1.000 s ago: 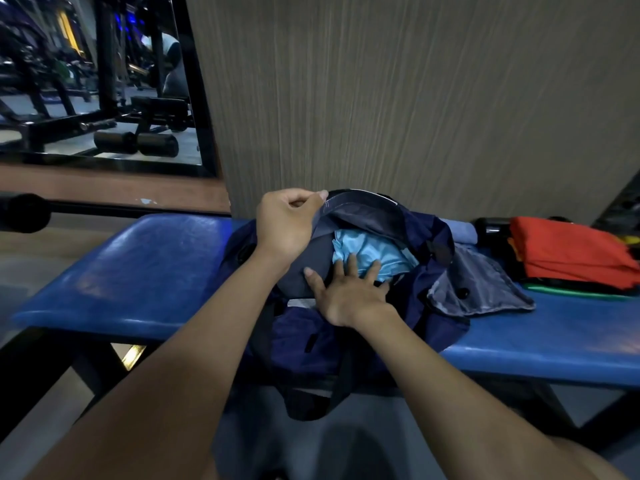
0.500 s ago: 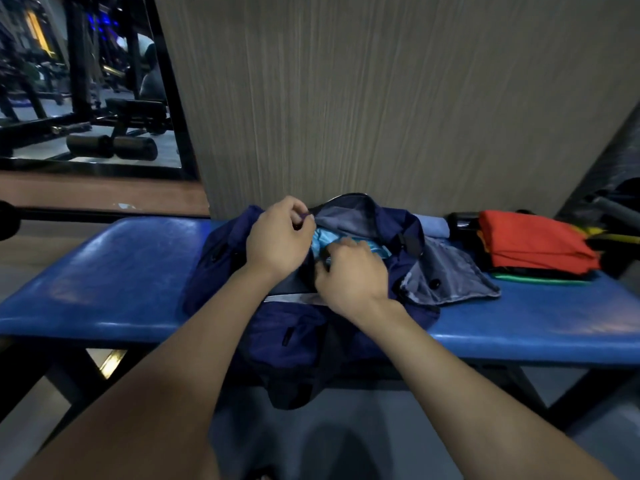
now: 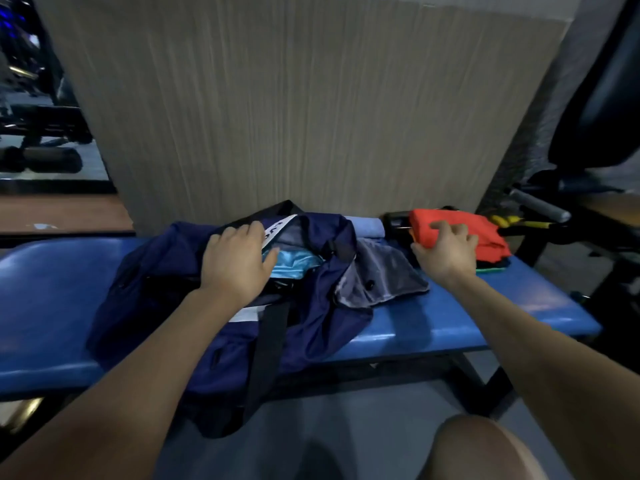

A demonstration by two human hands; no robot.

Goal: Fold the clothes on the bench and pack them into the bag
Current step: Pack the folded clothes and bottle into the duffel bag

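Head view. A navy bag [image 3: 304, 317] lay slumped on the blue worktop [image 3: 450, 317], its mouth gaping upward and one black strap [image 3: 268, 355] hanging over the front edge. Inside the opening a light blue garment [image 3: 294, 266] showed, already packed. A grey flap [image 3: 377, 275] with a dark button spread out from the bag's right side onto the worktop.

The left hand [image 3: 235, 263] rested on the bag's near rim, palm down, fingers fairly straight and spread over the fabric, thumb toward the light blue garment; it pressed rather than gripped.

The right hand [image 3: 446, 247] reached to the pile of folded clothes at the right end of the worktop. Its fingers lay over the near edge of the orange garment [image 3: 485, 226] on top, thumb low at the pile's left side; whether it had truly pinched the cloth could not be told.

Under the orange garment sat dark folded pieces and a green edge [image 3: 490, 270]. A pale blue roll [image 3: 365, 226] lay behind the bag, against the wood-grain wall panel [image 3: 294, 109]. A bare knee [image 3: 485, 448] showed at bottom right.
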